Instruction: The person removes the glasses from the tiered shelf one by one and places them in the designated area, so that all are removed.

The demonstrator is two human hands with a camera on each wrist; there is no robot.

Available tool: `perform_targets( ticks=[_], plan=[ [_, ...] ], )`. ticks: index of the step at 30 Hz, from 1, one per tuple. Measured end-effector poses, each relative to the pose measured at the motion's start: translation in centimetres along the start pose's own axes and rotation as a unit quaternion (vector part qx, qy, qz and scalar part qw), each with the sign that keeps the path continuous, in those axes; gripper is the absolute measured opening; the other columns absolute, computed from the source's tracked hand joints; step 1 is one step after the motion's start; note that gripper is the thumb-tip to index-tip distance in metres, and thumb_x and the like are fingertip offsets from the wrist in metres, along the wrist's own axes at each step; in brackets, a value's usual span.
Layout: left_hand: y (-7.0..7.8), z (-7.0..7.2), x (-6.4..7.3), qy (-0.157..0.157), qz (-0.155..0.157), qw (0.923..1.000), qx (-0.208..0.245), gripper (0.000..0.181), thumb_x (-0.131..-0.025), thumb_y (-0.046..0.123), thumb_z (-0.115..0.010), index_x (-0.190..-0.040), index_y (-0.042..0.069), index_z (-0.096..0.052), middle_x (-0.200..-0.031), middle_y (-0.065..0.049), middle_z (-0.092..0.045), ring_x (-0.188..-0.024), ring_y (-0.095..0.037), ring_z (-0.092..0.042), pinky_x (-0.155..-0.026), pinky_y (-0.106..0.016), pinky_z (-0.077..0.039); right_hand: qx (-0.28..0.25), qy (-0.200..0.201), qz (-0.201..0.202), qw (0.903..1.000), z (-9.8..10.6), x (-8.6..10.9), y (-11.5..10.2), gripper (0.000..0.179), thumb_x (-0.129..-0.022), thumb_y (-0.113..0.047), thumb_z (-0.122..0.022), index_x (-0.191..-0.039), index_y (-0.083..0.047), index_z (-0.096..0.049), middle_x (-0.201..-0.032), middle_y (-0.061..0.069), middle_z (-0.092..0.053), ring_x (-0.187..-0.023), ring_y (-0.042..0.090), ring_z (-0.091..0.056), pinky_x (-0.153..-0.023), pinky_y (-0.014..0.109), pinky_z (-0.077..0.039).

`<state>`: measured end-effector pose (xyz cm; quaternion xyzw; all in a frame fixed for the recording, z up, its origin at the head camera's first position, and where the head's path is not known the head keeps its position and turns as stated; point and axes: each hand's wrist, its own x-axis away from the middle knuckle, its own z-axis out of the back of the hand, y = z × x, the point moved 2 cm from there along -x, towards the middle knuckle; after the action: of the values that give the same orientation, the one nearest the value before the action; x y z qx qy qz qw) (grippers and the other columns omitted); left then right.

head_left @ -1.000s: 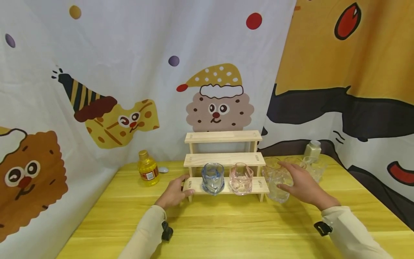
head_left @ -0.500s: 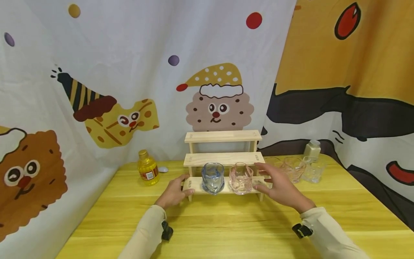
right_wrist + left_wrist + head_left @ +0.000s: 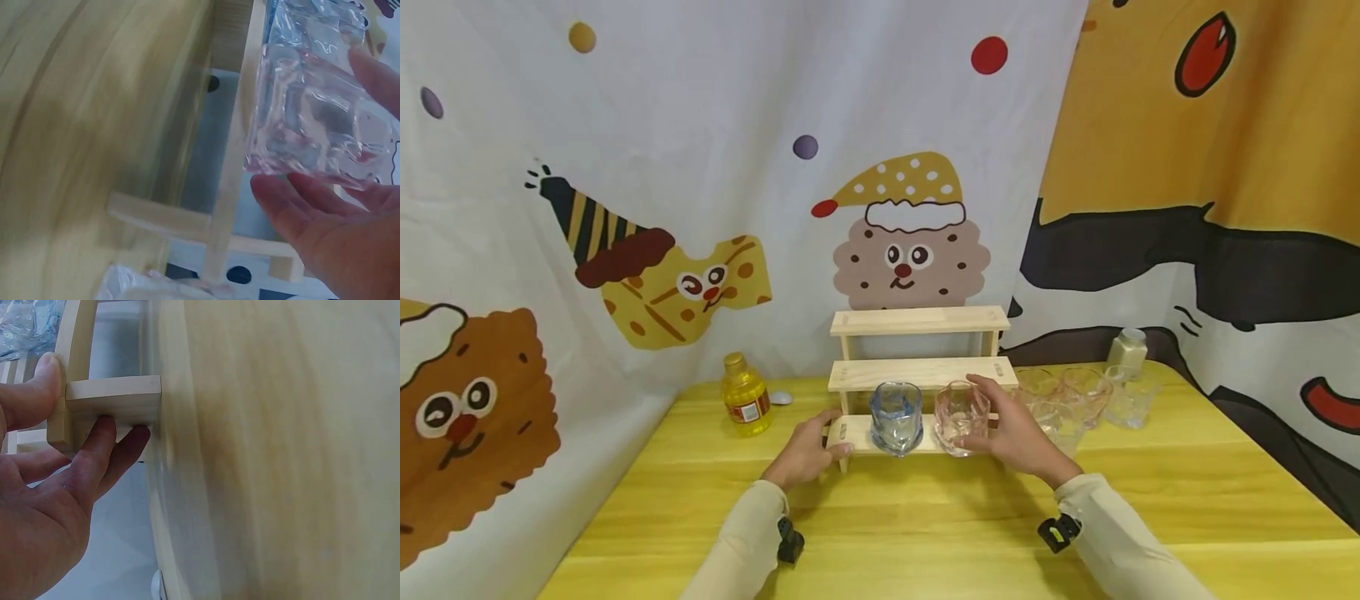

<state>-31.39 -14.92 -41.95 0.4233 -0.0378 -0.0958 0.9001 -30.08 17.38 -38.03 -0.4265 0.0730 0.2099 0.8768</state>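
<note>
A three-tier wooden rack point(image 3: 921, 372) stands on the table. On its lowest step sit a blue-tinted glass point(image 3: 897, 421) and, to its right, a pink-tinted glass point(image 3: 957, 417). My left hand point(image 3: 805, 450) holds the left end of that step; in the left wrist view the thumb point(image 3: 44, 394) lies on the board and fingertips point(image 3: 103, 434) touch the end support. My right hand point(image 3: 1018, 433) is around the pink glass from the right. In the right wrist view the glass lies between the thumb point(image 3: 378, 78) and the fingers point(image 3: 281, 200).
Right of the rack stand several clear and pink glasses point(image 3: 1086, 392), partly behind my right hand. A lidded jar point(image 3: 1126, 350) stands behind them. At the left are a yellow bottle point(image 3: 745, 400) and a white spoon point(image 3: 781, 397). A printed curtain point(image 3: 737, 100) hangs behind the table point(image 3: 910, 525).
My right hand has moved left, from the clear glasses beside the rack to the pink glass, and now holds it. The left hand stays on the rack. The view has tilted slightly.
</note>
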Motion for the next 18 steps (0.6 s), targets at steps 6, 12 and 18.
perform_targets(
  ticks=[6, 12, 18],
  plan=[
    [-0.12, -0.14, 0.13, 0.002, 0.006, 1.0, -0.007, 0.061, -0.095, 0.018, -0.071, -0.149, 0.006, -0.045, -0.147, -0.023, -0.052, -0.121, -0.037, -0.064, -0.096, -0.05, -0.056, -0.013, 0.014, -0.015, 0.9997, -0.69, -0.21, 0.33, 0.093, -0.076, -0.017, -0.089, -0.152, -0.005, -0.037, -0.14, 0.022, -0.058, -0.129, 0.045, -0.054, -0.097, 0.059, -0.054],
    [-0.25, -0.22, 0.01, -0.002, 0.009, 0.9999, -0.008, 0.062, -0.095, 0.019, -0.07, -0.15, 0.007, -0.044, -0.147, -0.023, -0.052, -0.121, -0.037, -0.063, -0.096, -0.05, -0.056, -0.022, 0.033, -0.016, 0.9991, -0.95, -0.17, 0.56, 0.092, -0.075, -0.014, -0.089, -0.151, -0.006, -0.039, -0.138, 0.021, -0.058, -0.125, 0.042, -0.057, -0.092, 0.053, -0.057],
    [-0.2, -0.06, -0.2, -0.001, 0.004, 1.0, 0.001, 0.062, -0.096, 0.018, -0.069, -0.15, 0.006, -0.043, -0.144, -0.022, -0.054, -0.12, -0.037, -0.064, -0.09, -0.046, -0.058, -0.016, 0.055, -0.009, 0.9983, -0.89, -0.3, 0.25, 0.092, -0.074, -0.014, -0.09, -0.152, -0.008, -0.041, -0.145, 0.021, -0.054, -0.131, 0.042, -0.053, -0.091, 0.053, -0.057]
  ],
)
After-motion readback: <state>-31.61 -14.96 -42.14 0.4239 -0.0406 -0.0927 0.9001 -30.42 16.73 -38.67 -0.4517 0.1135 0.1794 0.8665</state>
